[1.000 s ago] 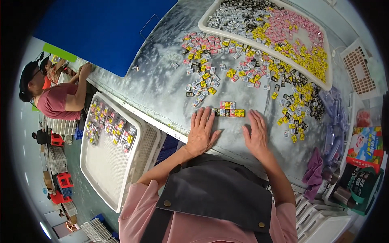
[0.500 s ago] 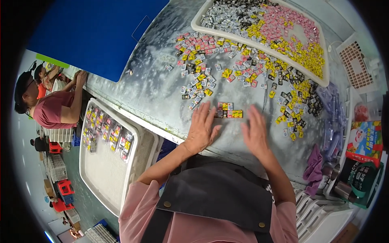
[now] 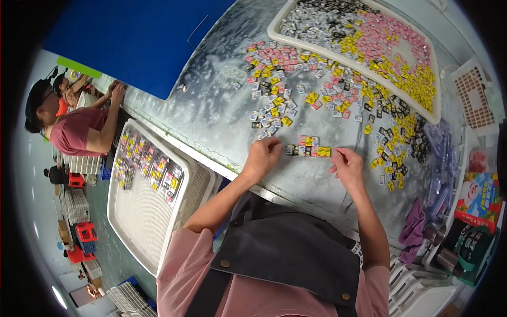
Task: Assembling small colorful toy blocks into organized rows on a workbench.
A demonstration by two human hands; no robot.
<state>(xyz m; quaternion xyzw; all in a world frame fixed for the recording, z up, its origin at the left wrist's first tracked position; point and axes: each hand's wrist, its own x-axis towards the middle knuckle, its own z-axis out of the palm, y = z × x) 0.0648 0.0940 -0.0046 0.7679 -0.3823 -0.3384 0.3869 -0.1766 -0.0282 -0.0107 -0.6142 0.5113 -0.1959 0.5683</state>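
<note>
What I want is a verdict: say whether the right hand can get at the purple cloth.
Probably yes: between the right hand and the purple cloth there seems to be only bare table, and nothing appears to cover the cloth.

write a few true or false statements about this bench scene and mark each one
1. The small grouped block of printed pieces lies between the left hand and the right hand. True.
2. The purple cloth lies left of both hands. False: the purple cloth lies right of both.
3. The far white tray holds only yellow pieces. False: the far white tray also holds pink and black ones.
4. The blue panel is at the picture's upper left. True.
</note>
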